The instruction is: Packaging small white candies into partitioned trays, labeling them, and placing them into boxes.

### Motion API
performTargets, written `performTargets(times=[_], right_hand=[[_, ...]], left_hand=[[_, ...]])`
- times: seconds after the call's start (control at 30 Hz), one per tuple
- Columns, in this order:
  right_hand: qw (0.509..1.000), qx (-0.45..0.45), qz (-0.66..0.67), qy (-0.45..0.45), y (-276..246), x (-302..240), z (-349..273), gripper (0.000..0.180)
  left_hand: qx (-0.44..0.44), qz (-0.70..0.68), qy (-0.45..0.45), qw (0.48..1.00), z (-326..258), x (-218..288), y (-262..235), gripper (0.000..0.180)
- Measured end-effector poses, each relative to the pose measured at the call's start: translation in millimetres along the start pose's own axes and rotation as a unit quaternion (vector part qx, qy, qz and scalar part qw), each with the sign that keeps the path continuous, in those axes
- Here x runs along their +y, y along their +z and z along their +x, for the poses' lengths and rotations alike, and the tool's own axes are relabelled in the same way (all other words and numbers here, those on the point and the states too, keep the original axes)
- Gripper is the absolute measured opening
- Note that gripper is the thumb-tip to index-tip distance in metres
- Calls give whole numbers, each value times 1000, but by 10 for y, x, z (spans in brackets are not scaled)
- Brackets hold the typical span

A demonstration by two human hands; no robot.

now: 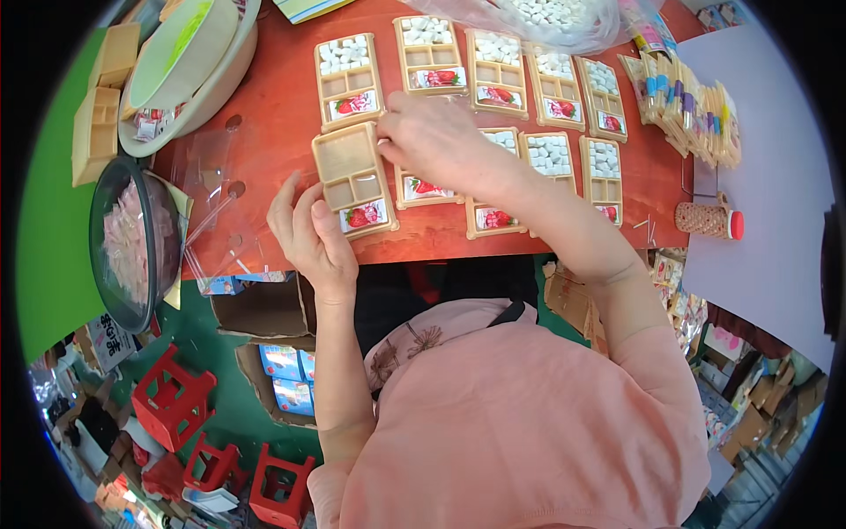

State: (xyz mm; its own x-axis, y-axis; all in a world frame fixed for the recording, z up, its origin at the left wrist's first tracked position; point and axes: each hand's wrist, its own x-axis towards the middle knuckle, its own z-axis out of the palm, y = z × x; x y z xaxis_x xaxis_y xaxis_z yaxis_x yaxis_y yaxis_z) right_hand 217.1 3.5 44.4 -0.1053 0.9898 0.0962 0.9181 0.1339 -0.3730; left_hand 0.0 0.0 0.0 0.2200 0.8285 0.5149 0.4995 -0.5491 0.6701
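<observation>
Compartment tray (346,157) centre-left of frame, between both hands, near the table's front edge, probably for easy reach.
Green floor (198,326), red stools (198,388) lower left; red table (284,79) across the top. Other trays (337,85) in close rows upper centre, likely to keep every compartment visible. Left hand (310,238) loosely spread by the tray's left side, contact unclear. Right hand (427,134): fingertips bunched at upper-right edge, maybe steadying; can't tell if anything's pinched. Strawberry-print packet (365,214) in bottom compartment.

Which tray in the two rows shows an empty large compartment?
The near row's leftmost tray, beside the left hand; the others' large compartments, where visible, hold white pieces.
</observation>
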Motion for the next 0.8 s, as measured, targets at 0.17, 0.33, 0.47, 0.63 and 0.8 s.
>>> performTargets(times=[0.17, 0.33, 0.47, 0.63, 0.8], right_hand=[[997, 70, 22, -32, -87, 48, -72, 16], [997, 53, 44, 29, -235, 323, -191, 17], [969, 219, 101, 56, -483, 1074, 94, 27], [934, 280, -53, 213, -758, 2614, 445, 31], [961, 79, 38, 264, -721, 2722, 660, 40]], left_hand=[[-2, 19, 17, 1000, 1, 43, 36, 32], [-7, 37, 43, 998, -24, 10, 9, 28], [-1, 35, 40, 999, -18, 45, -5, 29], [-8, 32, 44, 998, -9, 61, 37, 30], [-3, 48, 32, 998, -28, 22, -5, 27]])
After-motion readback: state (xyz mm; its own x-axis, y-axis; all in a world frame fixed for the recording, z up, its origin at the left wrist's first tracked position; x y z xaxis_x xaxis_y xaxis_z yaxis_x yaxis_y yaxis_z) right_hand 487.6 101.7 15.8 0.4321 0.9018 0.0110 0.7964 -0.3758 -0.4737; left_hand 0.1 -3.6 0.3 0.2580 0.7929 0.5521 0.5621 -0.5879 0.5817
